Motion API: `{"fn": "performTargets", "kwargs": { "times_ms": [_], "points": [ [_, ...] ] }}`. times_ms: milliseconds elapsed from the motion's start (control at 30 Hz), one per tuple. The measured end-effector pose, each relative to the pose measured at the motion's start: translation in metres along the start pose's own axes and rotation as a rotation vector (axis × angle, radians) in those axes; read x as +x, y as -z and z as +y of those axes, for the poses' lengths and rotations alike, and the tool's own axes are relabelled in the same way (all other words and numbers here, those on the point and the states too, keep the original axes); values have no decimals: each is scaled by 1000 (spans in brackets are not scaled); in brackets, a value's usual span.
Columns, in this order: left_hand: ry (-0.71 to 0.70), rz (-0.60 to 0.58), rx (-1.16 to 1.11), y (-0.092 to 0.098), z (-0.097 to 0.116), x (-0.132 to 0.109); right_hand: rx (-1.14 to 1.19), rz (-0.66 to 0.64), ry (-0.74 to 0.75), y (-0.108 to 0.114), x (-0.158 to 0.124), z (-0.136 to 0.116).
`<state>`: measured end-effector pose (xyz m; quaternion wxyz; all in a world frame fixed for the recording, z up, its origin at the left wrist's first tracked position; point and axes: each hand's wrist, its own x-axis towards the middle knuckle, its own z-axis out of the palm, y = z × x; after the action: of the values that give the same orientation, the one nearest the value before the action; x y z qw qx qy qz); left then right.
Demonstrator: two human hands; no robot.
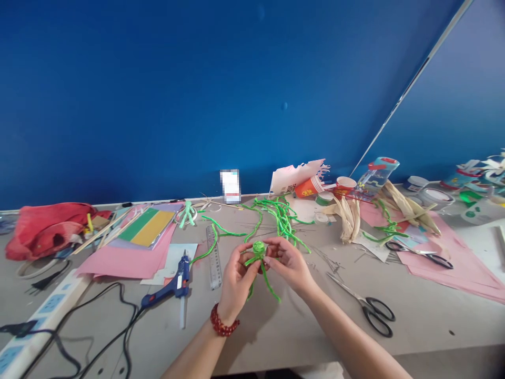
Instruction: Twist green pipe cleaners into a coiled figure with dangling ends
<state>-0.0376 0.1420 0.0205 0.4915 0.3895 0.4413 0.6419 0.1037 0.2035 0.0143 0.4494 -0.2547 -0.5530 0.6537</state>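
Grey table [418, 321], centre front: green pipe-cleaner coil [258, 247] held between left hand [236, 281] and right hand [288, 263], both closed in a fingertip pinch, longest strand trailing down-right toward right wrist, ruler [213, 258] just beside left hand.

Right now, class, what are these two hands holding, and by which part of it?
The left hand and right hand hold a green pipe-cleaner figure by its coiled round centre, one from each side; its strands hang free.
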Motion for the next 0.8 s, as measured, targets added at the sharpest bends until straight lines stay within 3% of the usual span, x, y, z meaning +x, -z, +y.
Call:
{"fn": "performTargets", "kwargs": {
  "times_ms": [400,600,800],
  "points": [
    [130,55,-29,9,-9,5,-38,95,17,-1,0,-2],
    [106,77,-18,7,-8,4,-63,121,53,1,2,3],
    [116,28,-37,5,-5,4,-84,122,80,1,1,5]
  ]
}}
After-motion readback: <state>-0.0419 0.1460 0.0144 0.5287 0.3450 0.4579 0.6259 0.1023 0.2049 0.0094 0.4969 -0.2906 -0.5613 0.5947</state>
